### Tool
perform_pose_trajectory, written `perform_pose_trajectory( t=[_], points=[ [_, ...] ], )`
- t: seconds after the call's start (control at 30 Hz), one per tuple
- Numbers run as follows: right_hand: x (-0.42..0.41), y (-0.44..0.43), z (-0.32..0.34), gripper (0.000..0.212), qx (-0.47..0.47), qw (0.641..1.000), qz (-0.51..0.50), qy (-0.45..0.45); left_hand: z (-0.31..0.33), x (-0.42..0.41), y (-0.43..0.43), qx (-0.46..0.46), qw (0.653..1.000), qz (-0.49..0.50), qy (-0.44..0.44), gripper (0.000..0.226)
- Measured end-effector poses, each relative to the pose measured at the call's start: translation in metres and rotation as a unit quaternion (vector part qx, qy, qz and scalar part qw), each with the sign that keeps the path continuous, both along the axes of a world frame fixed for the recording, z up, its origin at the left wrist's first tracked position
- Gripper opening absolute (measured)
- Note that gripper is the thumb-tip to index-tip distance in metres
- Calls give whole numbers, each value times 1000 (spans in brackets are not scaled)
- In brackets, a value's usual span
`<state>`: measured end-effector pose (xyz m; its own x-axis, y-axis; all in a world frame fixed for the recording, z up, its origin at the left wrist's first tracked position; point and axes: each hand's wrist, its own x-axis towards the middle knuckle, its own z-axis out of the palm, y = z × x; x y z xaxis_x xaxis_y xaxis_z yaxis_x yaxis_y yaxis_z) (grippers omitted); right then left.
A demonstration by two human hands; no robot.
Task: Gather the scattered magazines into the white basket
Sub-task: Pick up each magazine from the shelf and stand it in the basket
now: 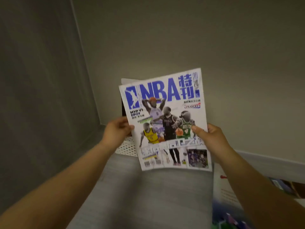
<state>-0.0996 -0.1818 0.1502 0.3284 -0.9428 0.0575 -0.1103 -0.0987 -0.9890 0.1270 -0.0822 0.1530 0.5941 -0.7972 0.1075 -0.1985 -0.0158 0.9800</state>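
I hold a basketball magazine (166,119) with a blue NBA title upright in front of me. My left hand (116,130) grips its left edge and my right hand (208,138) grips its right edge, thumb on the cover. Behind and below the magazine, the white perforated basket (126,147) stands on the grey floor in the corner; only part of its front wall shows. Something dark and a white sheet stand in it behind the magazine.
More magazines lie on the floor at the lower right: a white one with red print (226,192), one with blue and green colours (231,219), and a darker one (287,187) by the wall. Walls close the corner on the left and behind.
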Motion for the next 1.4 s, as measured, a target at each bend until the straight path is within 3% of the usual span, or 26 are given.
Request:
perform_pose_trajectory(
  t=[0.23, 0.43, 0.63, 0.83, 0.93, 1.03, 1.17, 1.3, 1.4],
  points=[
    [85, -33, 14, 23, -59, 997, -46, 0, 38, 62, -42, -74, 994, 46, -70, 30],
    [135, -55, -5, 23, -38, 998, -35, 41, 24, 107, -65, -25, 992, 69, -99, 29],
    [149, -76, -35, 17, 17, 996, -58, 68, -10, 119, -83, 3, 995, 51, -88, 27],
    [150, -90, -59, 6, 41, 991, -62, 114, -43, 119, -102, 22, 998, 56, -10, 25],
    [152, -90, -69, 26, 29, 988, -70, 134, -54, 124, -110, 23, 998, 62, -4, 25],
    [153, -96, -75, 29, 15, 988, -80, 131, -58, 129, -119, 20, 998, 66, 0, 25],
    [158, -102, -80, 36, -37, 981, -126, 144, -64, 133, -130, 49, 992, 95, -61, 29],
    [159, -105, -84, 38, -26, 975, -167, 147, -72, 133, -138, 99, 987, 64, -113, 36],
    [161, -106, -84, 30, -36, 964, -143, 220, -73, 128, -145, 129, 979, 39, -150, 33]
  ],
)
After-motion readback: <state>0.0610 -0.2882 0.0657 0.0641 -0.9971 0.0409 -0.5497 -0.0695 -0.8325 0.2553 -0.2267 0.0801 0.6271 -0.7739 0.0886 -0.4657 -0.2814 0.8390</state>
